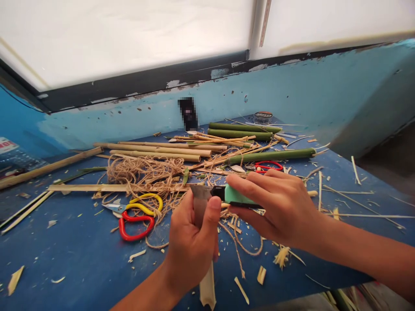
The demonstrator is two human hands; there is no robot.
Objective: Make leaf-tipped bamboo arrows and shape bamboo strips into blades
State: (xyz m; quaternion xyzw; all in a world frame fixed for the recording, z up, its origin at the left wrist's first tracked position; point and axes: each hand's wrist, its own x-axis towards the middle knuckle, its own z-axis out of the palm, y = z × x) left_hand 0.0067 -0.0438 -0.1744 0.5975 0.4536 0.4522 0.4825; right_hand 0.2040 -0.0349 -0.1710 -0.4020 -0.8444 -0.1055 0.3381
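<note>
Your right hand (285, 207) grips the green-handled knife (239, 197); your left hand (191, 248) clasps a bamboo strip (207, 289) near the blade (201, 191).

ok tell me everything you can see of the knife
The knife has a mint-green and black handle, a black neck and a grey, metal-looking blade. The right hand grips the handle, partly covering it. Held roughly level above the blue table, its blade points toward the bamboo strip in the left hand. Whether its edge touches the strip is hard to tell.
</note>
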